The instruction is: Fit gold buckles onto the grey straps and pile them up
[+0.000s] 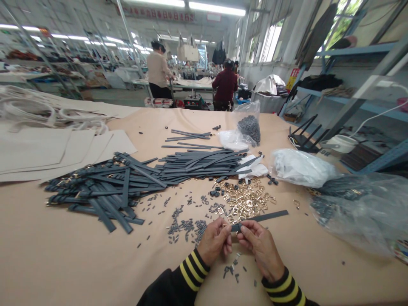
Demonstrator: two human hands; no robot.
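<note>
The fingers of the left hand (pixel 214 240) and right hand (pixel 262 248) are closed, pinching the near end of a dark strap (pixel 272 216) just in front of the gold buckles (pixel 249 203). In the head view, a loosened pinch could let the strap twist, and its free end, close to the pile, could scatter buckles. Counts: 2 hands, 1 held strap, 1 router (pixel 304 138); the buckles overlap too much to count.

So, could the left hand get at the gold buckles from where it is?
Probably yes: the gold buckles lie in an open pile just beyond the left hand, though its fingers look busy near the end of the dark strap.
</note>
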